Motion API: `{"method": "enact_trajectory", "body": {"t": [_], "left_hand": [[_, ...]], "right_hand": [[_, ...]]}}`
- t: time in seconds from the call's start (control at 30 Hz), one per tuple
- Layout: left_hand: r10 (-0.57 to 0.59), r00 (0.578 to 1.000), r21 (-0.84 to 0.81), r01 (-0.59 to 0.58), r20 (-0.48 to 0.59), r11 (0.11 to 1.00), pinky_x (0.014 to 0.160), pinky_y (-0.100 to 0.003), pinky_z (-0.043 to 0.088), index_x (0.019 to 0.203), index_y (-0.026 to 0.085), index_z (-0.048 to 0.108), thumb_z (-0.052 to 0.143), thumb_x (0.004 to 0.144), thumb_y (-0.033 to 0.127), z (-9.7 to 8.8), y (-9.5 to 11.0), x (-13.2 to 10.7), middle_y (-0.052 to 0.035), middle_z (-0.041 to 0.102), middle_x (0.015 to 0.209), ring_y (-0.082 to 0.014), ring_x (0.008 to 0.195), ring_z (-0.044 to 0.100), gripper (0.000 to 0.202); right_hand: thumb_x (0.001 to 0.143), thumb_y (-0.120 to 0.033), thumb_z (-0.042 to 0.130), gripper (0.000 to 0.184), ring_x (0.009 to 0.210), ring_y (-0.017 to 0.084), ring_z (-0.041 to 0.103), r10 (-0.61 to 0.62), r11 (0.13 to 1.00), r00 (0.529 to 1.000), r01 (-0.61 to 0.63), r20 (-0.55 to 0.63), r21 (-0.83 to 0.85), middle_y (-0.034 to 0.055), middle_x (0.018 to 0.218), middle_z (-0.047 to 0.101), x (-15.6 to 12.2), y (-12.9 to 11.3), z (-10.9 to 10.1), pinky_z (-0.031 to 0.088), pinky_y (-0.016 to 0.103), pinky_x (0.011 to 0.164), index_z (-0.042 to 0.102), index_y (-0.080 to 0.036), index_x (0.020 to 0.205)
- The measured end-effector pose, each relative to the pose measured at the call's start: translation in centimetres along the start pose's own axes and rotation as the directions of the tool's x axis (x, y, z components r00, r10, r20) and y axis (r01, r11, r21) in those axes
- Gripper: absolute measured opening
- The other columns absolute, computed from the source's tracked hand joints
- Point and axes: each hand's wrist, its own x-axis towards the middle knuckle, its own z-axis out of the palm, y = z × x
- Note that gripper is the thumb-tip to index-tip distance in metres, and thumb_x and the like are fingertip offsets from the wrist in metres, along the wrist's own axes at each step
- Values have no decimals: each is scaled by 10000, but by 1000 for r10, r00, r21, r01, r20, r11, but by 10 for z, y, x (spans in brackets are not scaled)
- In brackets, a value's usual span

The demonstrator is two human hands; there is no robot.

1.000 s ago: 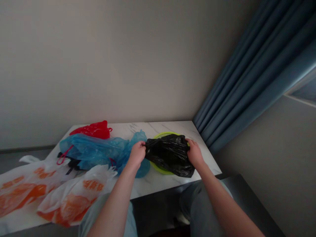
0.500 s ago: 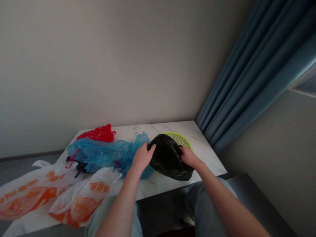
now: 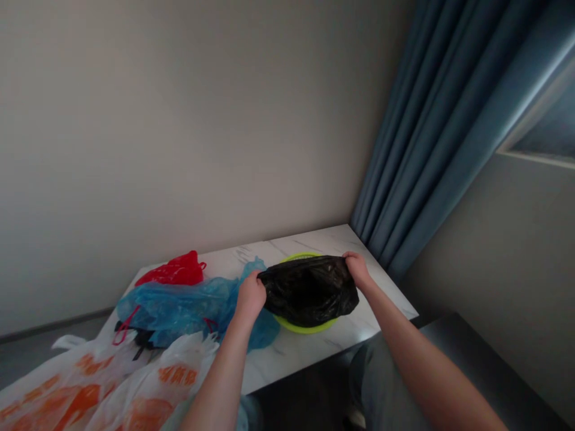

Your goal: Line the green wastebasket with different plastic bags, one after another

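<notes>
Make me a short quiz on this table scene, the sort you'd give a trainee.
1. What do the left hand and right hand grip between them?
2. True or false: a green basket sits on the table beneath what the hands grip.
3. Which colour is the bag lying closest to the wall? A. blue B. red C. white with orange print

Key: 1. A black plastic bag. 2. True. 3. B, the red bag.
</notes>
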Motion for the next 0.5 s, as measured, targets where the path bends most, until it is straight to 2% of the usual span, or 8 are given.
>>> {"method": "enact_trajectory", "body": {"t": [0.17,0.37,0.5], "left_hand": [[-29,997,15,28,77,999,857,-310,502,1027,150,703,438,711,3,13,6,17,-129,746,1027,-264,1013,687,437],[-53,983,20,50,178,999,760,-298,487,731,173,682,426,771,92,20,-2,30,-120,734,847,-260,894,694,271],[-56,976,15,54,209,998,768,-322,494,709,183,680,410,850,228,21,-3,32,-130,732,820,-280,890,694,308]], "right_hand": [[676,-347,445,213,656,185,508,-58,988,992,73,111,-134,20,601,562,18,8,-5,355,283,610,559,-198,577],[746,-482,494,347,666,177,538,-14,991,973,43,229,-124,22,654,613,23,20,-1,387,285,633,626,-174,656],[732,-625,555,468,621,165,509,-3,993,965,35,260,-116,5,594,570,25,27,5,371,287,600,608,-172,628]]}}
